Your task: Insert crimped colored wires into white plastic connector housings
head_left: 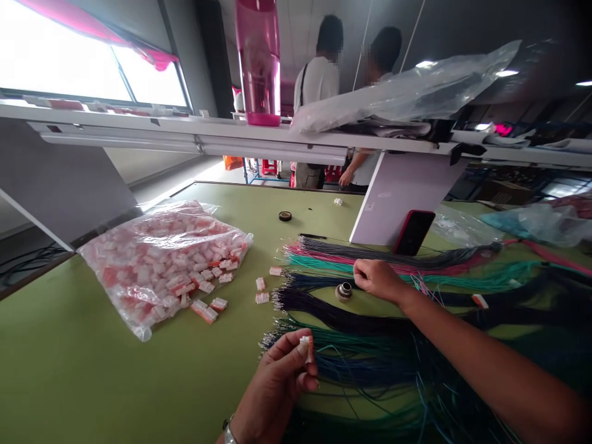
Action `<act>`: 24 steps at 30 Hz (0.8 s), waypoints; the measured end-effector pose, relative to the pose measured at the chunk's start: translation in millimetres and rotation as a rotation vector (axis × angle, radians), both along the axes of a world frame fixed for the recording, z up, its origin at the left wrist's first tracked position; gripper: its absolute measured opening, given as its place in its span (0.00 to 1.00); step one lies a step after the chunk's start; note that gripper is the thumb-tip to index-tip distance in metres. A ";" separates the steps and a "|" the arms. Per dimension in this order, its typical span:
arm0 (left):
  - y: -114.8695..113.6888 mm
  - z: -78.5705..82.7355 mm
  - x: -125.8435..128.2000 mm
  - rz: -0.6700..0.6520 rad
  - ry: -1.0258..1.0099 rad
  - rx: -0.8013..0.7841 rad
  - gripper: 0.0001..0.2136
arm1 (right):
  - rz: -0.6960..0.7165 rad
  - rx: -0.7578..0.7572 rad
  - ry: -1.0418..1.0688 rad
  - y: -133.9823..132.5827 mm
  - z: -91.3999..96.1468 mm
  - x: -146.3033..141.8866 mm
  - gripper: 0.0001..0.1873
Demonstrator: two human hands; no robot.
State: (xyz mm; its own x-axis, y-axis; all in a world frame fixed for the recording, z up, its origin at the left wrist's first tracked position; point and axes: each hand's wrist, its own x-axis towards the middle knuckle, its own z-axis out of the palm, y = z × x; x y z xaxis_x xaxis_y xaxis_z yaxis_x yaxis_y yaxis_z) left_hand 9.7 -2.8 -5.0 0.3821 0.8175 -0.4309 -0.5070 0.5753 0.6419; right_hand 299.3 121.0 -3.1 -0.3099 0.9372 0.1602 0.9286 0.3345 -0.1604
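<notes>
Green surface (139, 388) spreads leftward, its far edge seen under a white shelf (213, 128), as the left hand (277, 382) pinches a white-and-orange plastic connector (310, 349) beside thin green wires (358, 337); the curled right hand (379, 279)'s grip is unclear.

No legible text, labels, brands, numbers or signs

Three plugs (262, 298) lie beside the wire ends (279, 299) near centre, one phone (415, 232) centre-right, one bottle (259, 61) upper centre.
</notes>
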 end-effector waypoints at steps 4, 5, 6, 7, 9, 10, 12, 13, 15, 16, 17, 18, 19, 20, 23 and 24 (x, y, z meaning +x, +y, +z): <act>0.5 -1.7 0.4 -0.002 -0.006 -0.005 0.12 | 0.048 0.050 0.160 -11.8 7.2 0.4 0.06; 0.3 -2.0 0.5 -0.002 -0.012 -0.004 0.12 | 0.072 0.052 0.192 -16.5 10.5 -1.3 0.06; 0.1 -2.2 0.6 -0.003 -0.018 -0.002 0.12 | 0.098 0.052 0.222 -21.8 14.5 -3.7 0.06; -0.2 -2.3 0.6 -0.003 -0.025 0.004 0.11 | 0.125 0.049 0.248 -27.5 19.3 -6.7 0.07; -0.9 -2.2 0.7 -0.001 -0.035 0.009 0.11 | 0.186 0.029 0.288 -40.0 30.4 -14.4 0.08; -1.2 -2.0 0.8 0.002 -0.038 0.008 0.11 | 0.223 0.014 0.311 -46.7 36.2 -18.8 0.08; -1.8 -1.8 1.1 0.005 -0.042 -0.001 0.11 | 0.299 -0.001 0.371 -60.8 46.5 -28.6 0.08; -1.9 -1.7 1.3 0.007 -0.045 -0.008 0.11 | 0.332 -0.003 0.406 -68.0 50.2 -33.9 0.08; -2.2 -1.7 1.9 0.007 -0.055 -0.018 0.11 | 0.378 -0.011 0.479 -82.5 54.1 -44.7 0.09; -2.3 -1.6 2.2 0.004 -0.062 -0.022 0.11 | 0.390 -0.023 0.508 -89.5 54.2 -50.1 0.10; -2.5 -1.4 2.4 0.001 -0.070 -0.025 0.11 | 0.397 -0.046 0.535 -95.9 53.0 -55.3 0.11; -2.7 -1.1 2.5 -0.003 -0.077 -0.028 0.11 | 0.395 -0.073 0.559 -101.6 51.0 -60.1 0.12; -3.1 -0.7 2.5 -0.008 -0.083 -0.030 0.11 | 0.384 -0.100 0.580 -106.6 48.4 -64.4 0.12; -3.5 -0.1 2.5 -0.013 -0.088 -0.035 0.12 | 0.369 -0.126 0.597 -110.6 45.6 -68.2 0.12; -5.2 2.0 2.3 -0.027 -0.108 -0.044 0.12 | 0.269 -0.196 0.632 -117.9 39.2 -75.8 0.11; -5.7 2.6 2.3 -0.032 -0.114 -0.047 0.13 | 0.228 -0.202 0.639 -119.2 38.5 -77.3 0.11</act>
